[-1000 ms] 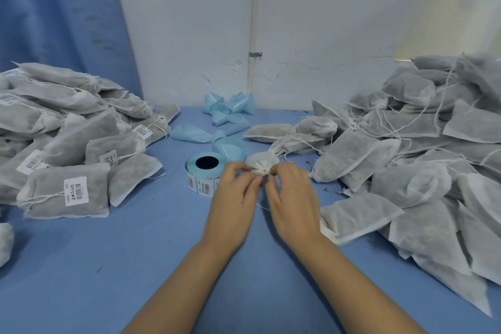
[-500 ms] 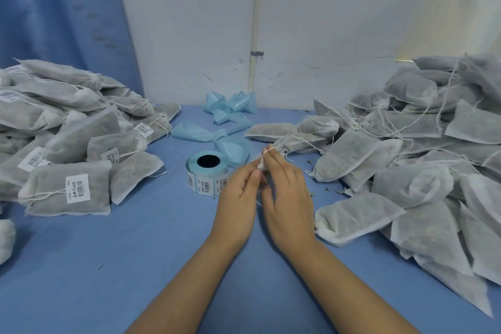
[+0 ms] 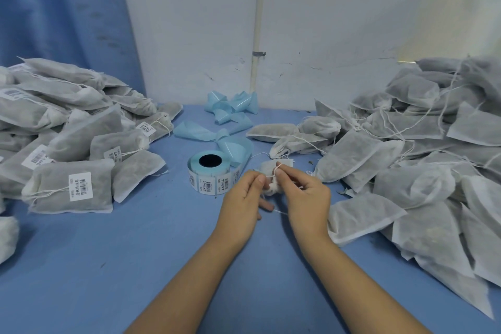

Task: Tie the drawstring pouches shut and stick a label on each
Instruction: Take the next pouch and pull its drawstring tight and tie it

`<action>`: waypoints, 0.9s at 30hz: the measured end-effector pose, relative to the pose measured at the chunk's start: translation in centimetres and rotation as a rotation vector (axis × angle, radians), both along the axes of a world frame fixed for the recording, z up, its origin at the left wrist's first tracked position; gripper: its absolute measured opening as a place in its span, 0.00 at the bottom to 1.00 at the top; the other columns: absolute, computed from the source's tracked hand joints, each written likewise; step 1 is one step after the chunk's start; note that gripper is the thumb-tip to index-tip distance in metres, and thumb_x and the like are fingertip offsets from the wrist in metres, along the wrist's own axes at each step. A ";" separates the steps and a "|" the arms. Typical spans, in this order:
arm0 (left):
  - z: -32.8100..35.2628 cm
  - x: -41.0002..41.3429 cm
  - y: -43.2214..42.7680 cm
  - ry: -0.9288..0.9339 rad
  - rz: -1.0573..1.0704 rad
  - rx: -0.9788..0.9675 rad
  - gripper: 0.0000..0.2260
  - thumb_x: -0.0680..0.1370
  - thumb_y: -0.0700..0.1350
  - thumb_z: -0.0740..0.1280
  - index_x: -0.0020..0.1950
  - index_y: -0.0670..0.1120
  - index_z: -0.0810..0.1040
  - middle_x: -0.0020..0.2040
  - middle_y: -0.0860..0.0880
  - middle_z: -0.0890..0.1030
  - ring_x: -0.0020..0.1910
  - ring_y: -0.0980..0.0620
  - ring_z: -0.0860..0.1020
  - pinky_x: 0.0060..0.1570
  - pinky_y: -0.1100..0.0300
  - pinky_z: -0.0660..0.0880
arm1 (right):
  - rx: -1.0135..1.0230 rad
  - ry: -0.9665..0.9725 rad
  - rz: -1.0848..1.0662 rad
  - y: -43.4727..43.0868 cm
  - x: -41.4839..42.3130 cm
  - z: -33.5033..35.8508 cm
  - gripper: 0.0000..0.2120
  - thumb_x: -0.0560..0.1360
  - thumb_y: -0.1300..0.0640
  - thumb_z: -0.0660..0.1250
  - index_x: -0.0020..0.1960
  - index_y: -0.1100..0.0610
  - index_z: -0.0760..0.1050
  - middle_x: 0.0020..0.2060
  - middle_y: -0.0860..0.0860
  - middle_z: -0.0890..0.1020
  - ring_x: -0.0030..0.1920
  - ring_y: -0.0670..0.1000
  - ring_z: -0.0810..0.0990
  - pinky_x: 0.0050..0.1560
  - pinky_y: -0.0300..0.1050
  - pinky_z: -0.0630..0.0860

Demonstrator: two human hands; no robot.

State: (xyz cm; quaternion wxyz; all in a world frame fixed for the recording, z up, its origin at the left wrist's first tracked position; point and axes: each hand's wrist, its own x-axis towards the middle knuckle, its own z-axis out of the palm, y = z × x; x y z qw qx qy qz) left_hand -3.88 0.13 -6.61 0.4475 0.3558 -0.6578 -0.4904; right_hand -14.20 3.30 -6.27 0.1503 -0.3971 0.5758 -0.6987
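A small grey-white drawstring pouch (image 3: 271, 168) lies at the table's middle, its gathered neck between my hands. My left hand (image 3: 241, 200) pinches the white drawstring at the neck. My right hand (image 3: 303, 195) pinches a loop of the same string just above the neck. Most of the pouch is hidden behind my fingers. A roll of barcode labels (image 3: 210, 173) on blue backing stands just left of my left hand.
A heap of labelled pouches (image 3: 67, 144) fills the left side. A larger heap of unlabelled pouches (image 3: 420, 160) with loose strings covers the right. Curls of spent blue backing strip (image 3: 230, 108) lie by the white wall. The table has a blue cover (image 3: 135, 266).
My hands have drawn slightly apart, and the right one now holds a loop of string raised above the pouch neck. The pouch has stayed in place.
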 end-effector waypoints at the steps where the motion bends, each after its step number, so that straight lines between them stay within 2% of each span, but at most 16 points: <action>1: 0.1 0.1 0.0 0.026 0.028 0.002 0.10 0.83 0.45 0.56 0.44 0.50 0.73 0.41 0.57 0.80 0.32 0.52 0.81 0.29 0.63 0.70 | -0.007 -0.024 0.032 0.0 0.1 0.1 0.11 0.72 0.60 0.73 0.42 0.42 0.82 0.38 0.41 0.85 0.45 0.45 0.82 0.47 0.35 0.76; 3: 0.1 0.1 -0.1 0.076 0.065 0.011 0.10 0.83 0.45 0.55 0.44 0.49 0.72 0.41 0.57 0.79 0.30 0.51 0.80 0.26 0.65 0.68 | 0.009 -0.021 0.082 0.0 0.2 0.3 0.11 0.71 0.60 0.73 0.39 0.43 0.82 0.39 0.40 0.85 0.44 0.43 0.83 0.45 0.31 0.75; 5: 0.1 0.2 -0.1 0.113 0.098 0.022 0.10 0.83 0.46 0.55 0.44 0.49 0.72 0.38 0.57 0.80 0.27 0.50 0.80 0.24 0.66 0.67 | 0.045 0.034 0.118 0.0 0.2 0.1 0.09 0.71 0.58 0.73 0.40 0.43 0.83 0.39 0.40 0.85 0.48 0.45 0.83 0.49 0.36 0.76; 7: 0.1 0.3 -0.1 0.135 0.135 0.026 0.09 0.83 0.47 0.56 0.44 0.50 0.71 0.36 0.59 0.81 0.26 0.50 0.79 0.24 0.67 0.67 | 0.090 0.145 0.112 0.0 0.3 0.0 0.05 0.71 0.56 0.73 0.42 0.46 0.84 0.39 0.40 0.85 0.50 0.48 0.81 0.52 0.38 0.75; 9: 0.0 0.4 -0.2 0.126 0.192 -0.024 0.09 0.82 0.47 0.58 0.43 0.51 0.73 0.34 0.56 0.82 0.26 0.51 0.79 0.26 0.67 0.69 | 0.131 0.301 0.055 0.1 0.4 -0.1 0.03 0.71 0.53 0.73 0.43 0.45 0.85 0.38 0.37 0.84 0.49 0.45 0.76 0.48 0.29 0.69; 10: -0.2 0.4 -0.2 0.106 0.221 -0.074 0.08 0.81 0.46 0.60 0.43 0.51 0.74 0.32 0.54 0.81 0.26 0.52 0.79 0.28 0.67 0.69 | 0.144 0.381 0.026 0.1 0.5 -0.1 0.03 0.71 0.53 0.73 0.43 0.45 0.84 0.38 0.36 0.83 0.47 0.45 0.73 0.47 0.28 0.66; 12: -0.3 0.4 -0.1 0.092 0.251 -0.156 0.07 0.80 0.45 0.63 0.43 0.51 0.77 0.29 0.52 0.80 0.26 0.57 0.77 0.31 0.68 0.70 | 0.163 0.524 0.000 0.1 0.6 0.0 0.03 0.72 0.53 0.72 0.41 0.46 0.84 0.39 0.38 0.83 0.45 0.46 0.73 0.47 0.29 0.63; 14: -0.3 0.3 0.1 0.129 0.236 -0.172 0.07 0.79 0.43 0.64 0.45 0.51 0.79 0.30 0.53 0.80 0.26 0.59 0.75 0.31 0.70 0.70 | 0.169 0.565 -0.014 0.1 0.7 0.0 0.03 0.73 0.55 0.71 0.41 0.49 0.83 0.40 0.42 0.83 0.46 0.46 0.74 0.48 0.29 0.63; 17: 0.0 0.1 0.2 0.247 0.134 -0.086 0.09 0.80 0.38 0.63 0.45 0.49 0.80 0.36 0.55 0.83 0.32 0.58 0.78 0.35 0.67 0.75 | 0.126 0.473 -0.040 0.3 1.2 0.1 0.03 0.71 0.59 0.73 0.39 0.53 0.80 0.41 0.44 0.81 0.44 0.40 0.70 0.46 0.29 0.65; 21: 0.2 0.1 0.0 0.343 0.058 -0.002 0.08 0.80 0.36 0.61 0.45 0.43 0.78 0.38 0.54 0.83 0.38 0.58 0.81 0.39 0.68 0.76 | 0.073 0.218 0.080 0.3 1.7 0.4 0.10 0.70 0.63 0.73 0.36 0.50 0.77 0.49 0.43 0.69 0.39 0.34 0.76 0.40 0.27 0.72; 24: 0.1 0.3 -0.4 0.300 0.079 -0.021 0.08 0.80 0.38 0.61 0.45 0.45 0.79 0.43 0.53 0.84 0.44 0.55 0.81 0.45 0.66 0.76 | 0.095 0.123 0.142 0.2 1.7 0.4 0.10 0.71 0.64 0.72 0.36 0.51 0.77 0.47 0.47 0.71 0.34 0.36 0.73 0.40 0.28 0.70; 27: -0.2 0.5 -0.8 0.254 0.099 -0.035 0.09 0.80 0.39 0.62 0.46 0.46 0.80 0.45 0.52 0.83 0.48 0.53 0.81 0.52 0.62 0.76 | 0.158 -0.085 0.294 0.0 1.7 0.2 0.07 0.73 0.63 0.69 0.37 0.56 0.77 0.42 0.54 0.76 0.38 0.44 0.73 0.42 0.34 0.70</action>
